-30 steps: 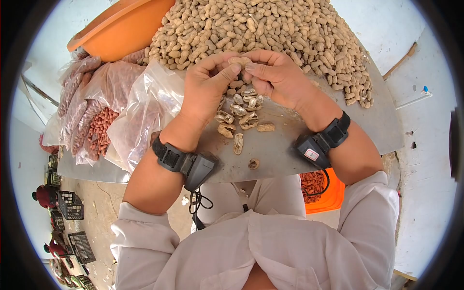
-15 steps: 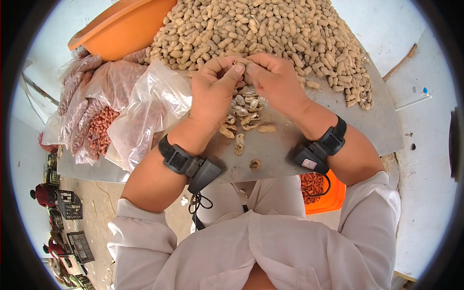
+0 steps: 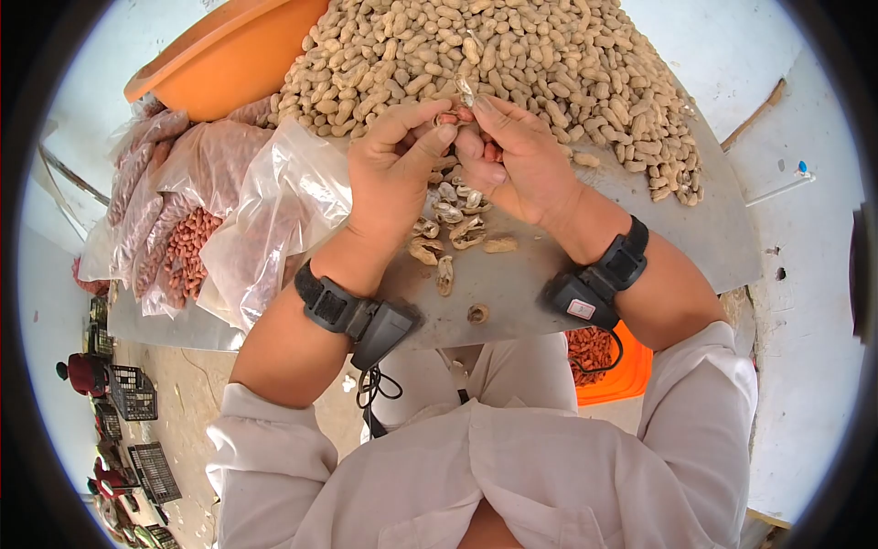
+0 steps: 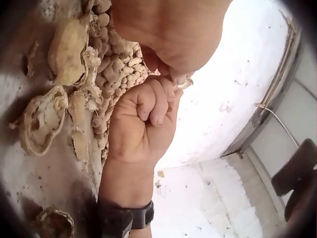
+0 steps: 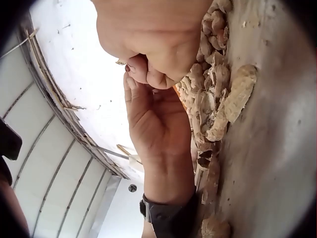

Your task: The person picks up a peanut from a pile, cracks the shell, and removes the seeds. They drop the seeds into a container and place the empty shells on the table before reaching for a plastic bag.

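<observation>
My left hand [image 3: 395, 174] pinches a cracked peanut [image 3: 446, 119] between thumb and forefinger, its red kernels showing. Close against it, my right hand [image 3: 530, 169] holds a pale piece of peanut shell [image 3: 465, 90] at the thumb tip. Reddish peanut kernels [image 3: 492, 152] show within the curled fingers of that hand. In both wrist views the fingertips meet and mostly hide the peanut. Below the hands, broken shells [image 3: 448, 212] lie on the grey tabletop [image 3: 521, 293]. A large pile of unshelled peanuts [image 3: 549, 55] rises just beyond the hands.
Clear plastic bags [image 3: 283, 201] of red kernels lie on the left of the table, by an orange basin [image 3: 229, 55]. An orange container [image 3: 631, 366] with reddish contents stands below the table's front edge. Black crates [image 3: 134, 393] stand on the floor at left.
The peanut between the hands has been cracked apart, baring red kernels. A shell piece now stands up at the right thumb, and the right hand has turned to show kernels in its fingers.
</observation>
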Demonstrator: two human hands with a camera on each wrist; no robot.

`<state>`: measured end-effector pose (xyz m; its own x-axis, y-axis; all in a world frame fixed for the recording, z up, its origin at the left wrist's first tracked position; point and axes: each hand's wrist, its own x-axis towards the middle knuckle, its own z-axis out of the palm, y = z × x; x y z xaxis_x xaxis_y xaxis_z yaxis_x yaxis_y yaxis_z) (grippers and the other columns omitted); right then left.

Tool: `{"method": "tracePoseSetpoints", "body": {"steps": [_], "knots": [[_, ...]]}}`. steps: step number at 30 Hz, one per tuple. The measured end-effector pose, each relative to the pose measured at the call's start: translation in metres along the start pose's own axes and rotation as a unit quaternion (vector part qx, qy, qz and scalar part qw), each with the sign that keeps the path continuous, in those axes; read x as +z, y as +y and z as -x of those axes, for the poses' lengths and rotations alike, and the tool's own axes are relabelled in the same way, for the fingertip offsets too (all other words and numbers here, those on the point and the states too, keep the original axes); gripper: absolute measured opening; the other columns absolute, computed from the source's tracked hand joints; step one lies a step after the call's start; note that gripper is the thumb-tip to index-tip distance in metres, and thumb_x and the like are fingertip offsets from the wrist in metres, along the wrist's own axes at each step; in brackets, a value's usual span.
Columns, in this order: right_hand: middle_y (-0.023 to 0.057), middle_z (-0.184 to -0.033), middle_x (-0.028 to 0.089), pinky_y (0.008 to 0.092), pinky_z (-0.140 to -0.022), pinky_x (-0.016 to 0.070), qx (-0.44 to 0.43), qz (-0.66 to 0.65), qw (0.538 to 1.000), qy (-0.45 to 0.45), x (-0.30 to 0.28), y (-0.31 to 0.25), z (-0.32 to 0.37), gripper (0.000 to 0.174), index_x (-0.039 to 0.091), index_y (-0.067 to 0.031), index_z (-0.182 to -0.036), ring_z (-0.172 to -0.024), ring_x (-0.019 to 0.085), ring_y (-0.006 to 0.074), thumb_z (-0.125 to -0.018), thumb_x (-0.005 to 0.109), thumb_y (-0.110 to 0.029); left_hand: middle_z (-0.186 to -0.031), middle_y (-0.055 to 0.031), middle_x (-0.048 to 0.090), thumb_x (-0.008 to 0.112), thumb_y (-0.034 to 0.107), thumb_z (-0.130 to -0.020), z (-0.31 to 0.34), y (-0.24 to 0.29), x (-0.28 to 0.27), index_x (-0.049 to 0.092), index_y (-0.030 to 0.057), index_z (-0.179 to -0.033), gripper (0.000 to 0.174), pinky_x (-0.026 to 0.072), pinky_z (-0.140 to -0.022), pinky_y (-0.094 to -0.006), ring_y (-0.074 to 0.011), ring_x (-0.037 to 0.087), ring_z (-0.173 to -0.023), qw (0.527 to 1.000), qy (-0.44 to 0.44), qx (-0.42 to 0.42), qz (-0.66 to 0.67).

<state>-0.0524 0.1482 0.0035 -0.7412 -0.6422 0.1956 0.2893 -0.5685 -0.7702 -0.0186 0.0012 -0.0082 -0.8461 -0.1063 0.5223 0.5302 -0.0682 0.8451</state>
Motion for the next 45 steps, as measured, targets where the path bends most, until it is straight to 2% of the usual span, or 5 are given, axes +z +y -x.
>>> {"method": "tracePoseSetpoints", "body": {"steps": [6,15,21,33,45], "knots": [[0.0033,-0.064,0.05,0.0224,-0.044,0.0292,0.03,-0.039,0.998,0.027,-0.002,0.003,-0.001,0.026,0.052,-0.0039,-0.091,-0.046,0.036,0.0092,-0.096,0.043,-0.027,-0.092,-0.0035,0.061,0.063,0.0,-0.081,0.0,-0.002,-0.001,0.063,0.0019,-0.104,0.023,0.0462,-0.069,-0.0213,-0.0088,0.055,-0.077,1.0,-0.008,0.023,-0.016],[0.0051,-0.07,0.052,0.0229,-0.045,0.0293,0.075,-0.08,0.992,0.063,-0.005,0.006,-0.002,0.032,0.053,-0.0029,-0.088,-0.047,0.035,0.01,-0.097,0.039,-0.031,-0.096,-0.0067,0.058,0.064,-0.004,-0.076,-0.003,0.003,-0.007,0.066,0.0039,-0.097,0.022,0.047,-0.069,-0.0234,-0.0124,0.056,-0.081,0.969,-0.061,0.14,-0.193],[0.0042,-0.07,0.05,0.0228,-0.045,0.0294,0.089,-0.1,0.99,0.044,-0.01,0.008,-0.004,0.032,0.053,-0.0037,-0.089,-0.048,0.034,0.0101,-0.097,0.039,-0.031,-0.096,-0.0071,0.058,0.065,-0.005,-0.074,-0.004,0.005,-0.009,0.066,0.0036,-0.097,0.025,0.0474,-0.068,-0.0225,-0.0112,0.055,-0.081,0.972,-0.122,0.116,-0.166],[0.0047,-0.071,0.048,0.02,-0.044,0.0312,0.1,-0.082,0.99,0.051,-0.009,0.004,-0.003,0.022,0.054,-0.0045,-0.093,-0.05,0.036,0.0083,-0.094,0.048,-0.026,-0.113,-0.0063,0.055,0.069,-0.001,-0.075,-0.006,0.002,-0.008,0.065,0.0005,-0.097,0.022,0.0475,-0.068,-0.0198,-0.0074,0.055,-0.075,0.998,-0.061,0.007,0.031],[0.0031,-0.07,0.053,0.0183,-0.043,0.0312,0.079,-0.014,0.996,0.029,-0.009,0.004,-0.003,0.008,0.058,-0.0031,-0.089,-0.05,0.039,0.0057,-0.088,0.057,-0.011,-0.086,-0.0041,0.064,0.067,0.003,-0.079,-0.003,0.007,-0.006,0.063,-0.0006,-0.097,0.018,0.0466,-0.06,-0.0186,-0.0067,0.056,-0.066,0.998,-0.042,-0.027,0.037]]}}
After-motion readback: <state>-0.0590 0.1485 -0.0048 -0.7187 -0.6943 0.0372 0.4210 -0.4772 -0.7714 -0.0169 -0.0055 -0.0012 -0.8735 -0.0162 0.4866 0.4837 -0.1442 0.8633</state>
